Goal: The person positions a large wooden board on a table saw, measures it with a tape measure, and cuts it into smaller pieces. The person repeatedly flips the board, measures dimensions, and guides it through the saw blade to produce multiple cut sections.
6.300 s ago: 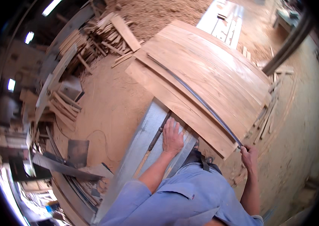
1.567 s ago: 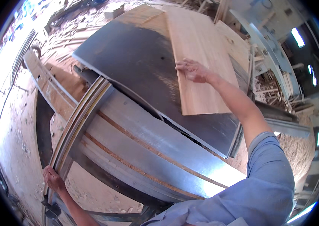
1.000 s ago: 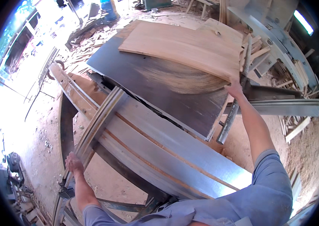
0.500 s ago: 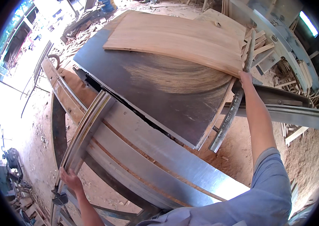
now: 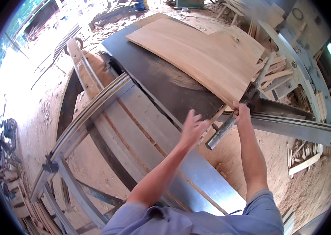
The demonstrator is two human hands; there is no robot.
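A wide, flat wooden board [image 5: 200, 55] lies aslant on the dark top of a table saw [image 5: 150, 70], its near right corner by the table's edge. My right hand [image 5: 242, 112] is closed round that corner, just above a round metal bar [image 5: 225, 132]. My left hand [image 5: 193, 130] hovers over the table's near edge, fingers apart and slightly blurred, holding nothing. Below it runs the silver sliding table [image 5: 165, 156] with sawdust in its grooves. A second pale board [image 5: 243, 43] shows partly beyond the first.
A long metal fence [image 5: 91, 113] crosses the sliding table's left end, with a dark clamp [image 5: 50, 166] near its end. A steel rail [image 5: 290, 127] extends to the right. Wood offcuts [image 5: 277, 72] are heaped at the far right. Sawdust covers the floor [image 5: 283, 156].
My left hand has let go of the fence and swung right, over the table. My right hand and the board's near corner have come closer to me. The view has shifted too.
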